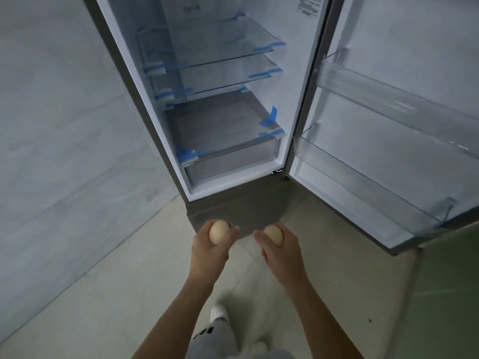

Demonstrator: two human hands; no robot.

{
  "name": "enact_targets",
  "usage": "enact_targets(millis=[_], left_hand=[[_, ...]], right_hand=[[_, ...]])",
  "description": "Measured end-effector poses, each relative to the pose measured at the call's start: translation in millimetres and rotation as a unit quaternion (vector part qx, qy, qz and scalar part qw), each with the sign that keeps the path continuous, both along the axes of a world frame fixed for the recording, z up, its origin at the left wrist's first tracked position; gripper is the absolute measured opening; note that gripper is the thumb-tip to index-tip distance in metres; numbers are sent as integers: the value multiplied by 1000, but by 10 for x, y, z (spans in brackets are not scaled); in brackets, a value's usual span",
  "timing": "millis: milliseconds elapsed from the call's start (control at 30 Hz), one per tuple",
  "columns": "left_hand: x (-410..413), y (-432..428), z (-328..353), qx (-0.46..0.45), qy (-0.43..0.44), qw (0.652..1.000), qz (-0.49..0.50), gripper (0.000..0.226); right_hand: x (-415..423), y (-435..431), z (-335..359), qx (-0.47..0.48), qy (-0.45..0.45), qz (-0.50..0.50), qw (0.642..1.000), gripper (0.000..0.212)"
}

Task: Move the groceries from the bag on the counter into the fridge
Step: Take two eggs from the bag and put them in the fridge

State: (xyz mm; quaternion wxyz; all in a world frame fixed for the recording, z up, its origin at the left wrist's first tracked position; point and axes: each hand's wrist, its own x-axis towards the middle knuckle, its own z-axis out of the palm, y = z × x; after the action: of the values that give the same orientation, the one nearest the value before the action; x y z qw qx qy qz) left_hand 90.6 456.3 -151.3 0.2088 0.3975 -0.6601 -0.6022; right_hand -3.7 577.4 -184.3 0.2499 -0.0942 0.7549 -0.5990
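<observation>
Two pale beige eggs are the groceries in hand. The left egg point(218, 231) sits in the curled fingers of the left hand point(210, 252), and the right egg point(274, 235) is cupped the same way by the right hand point(283, 253). Each hand is closed round its own egg. The two are held side by side, low and in front of the open white-lined fridge point(145, 104), outside it and above the pale tiled floor point(103, 294).

The step looks like the carry-in, with the placing not yet done. A light grip is best, with one egg set down before the other. A bare egg will probably roll on smooth glass, so each should be laid on its side, well back from the front edge. A door bin is another choice, since its rail would hold the eggs in.

Inside the fridge are clear glass shelves point(220, 47), their corners fixed with strips of blue tape point(269, 47). Below them is a translucent drawer point(233, 164). The fridge door point(404, 35) stands open to the right and carries an upper clear plastic bin point(388, 104) and a lower clear plastic bin point(363, 187). The only groceries in view are the two eggs in the hands. The bag and the counter are out of view.
</observation>
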Motion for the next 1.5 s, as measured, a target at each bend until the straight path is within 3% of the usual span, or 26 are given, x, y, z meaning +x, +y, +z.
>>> enact_targets(millis=[233,733,1033,1300,1400,1500], left_hand=[[-640,-463,-93,-3,13,999,31,14],[-2102,-2032,-169,20,16,999,41,18],[-2394,-2247,-306,44,0,996,79,30],[-2523,-2230,-376,73,10,991,114,19],[-2577,-2260,-440,101,-4,987,121,22],[-2668,-2358,-575,75,-46,990,112,27]], right_hand=[[-679,-569,-55,-1,8,19,1000,40],[-2221,-2162,93,6,21,67,997,20],[-2606,-2498,-62,22,2,117,993,13],[-2993,-2564,-112,24,4,184,983,14],[-3123,-2565,-200,76,44,225,970,17],[-3268,-2606,-288,122,110,268,949,26]])
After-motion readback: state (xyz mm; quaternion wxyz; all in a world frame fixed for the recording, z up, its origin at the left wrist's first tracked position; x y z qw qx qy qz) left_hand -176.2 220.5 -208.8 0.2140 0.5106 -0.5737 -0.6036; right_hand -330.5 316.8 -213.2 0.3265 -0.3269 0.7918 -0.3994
